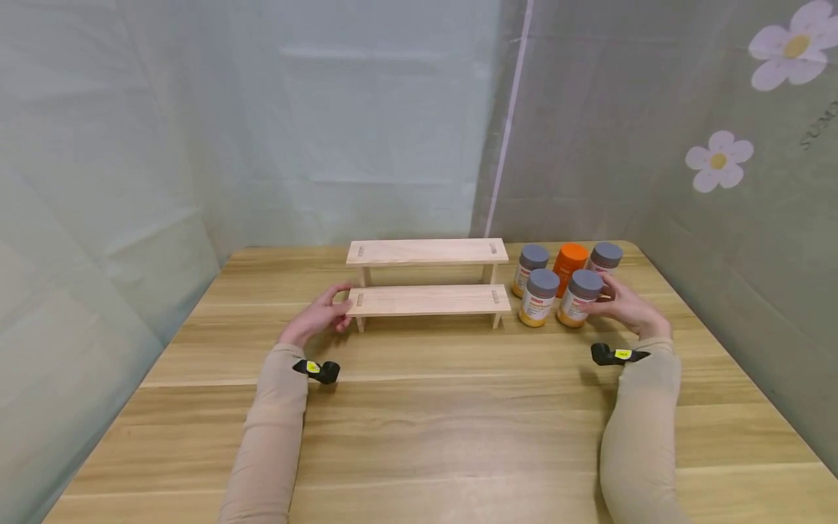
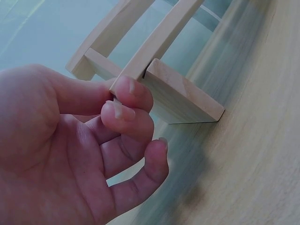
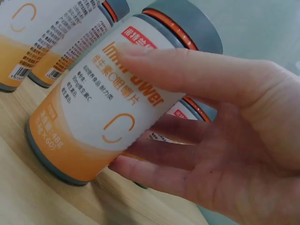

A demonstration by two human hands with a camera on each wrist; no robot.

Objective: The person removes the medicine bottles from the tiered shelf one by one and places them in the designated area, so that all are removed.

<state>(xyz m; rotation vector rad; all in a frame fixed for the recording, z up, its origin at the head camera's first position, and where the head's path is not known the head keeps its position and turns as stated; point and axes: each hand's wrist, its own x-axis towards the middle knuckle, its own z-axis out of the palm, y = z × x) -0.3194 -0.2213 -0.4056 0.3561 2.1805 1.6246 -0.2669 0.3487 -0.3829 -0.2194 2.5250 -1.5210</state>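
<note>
A pale wooden table (image 1: 419,407) stands in a corner of grey-green sheeting. Your right hand (image 1: 625,306) wraps thumb and fingers round the front-right supplement bottle (image 1: 579,298), standing upright in a cluster of five beside the two-tier wooden shelf (image 1: 427,280). Your left hand (image 1: 321,316) pinches the lower tier's left end, apparently steadying the shelf.

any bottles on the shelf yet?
No. In the head view both tiers of the wooden shelf are bare, and all five bottles stand on the table to its right.
</note>
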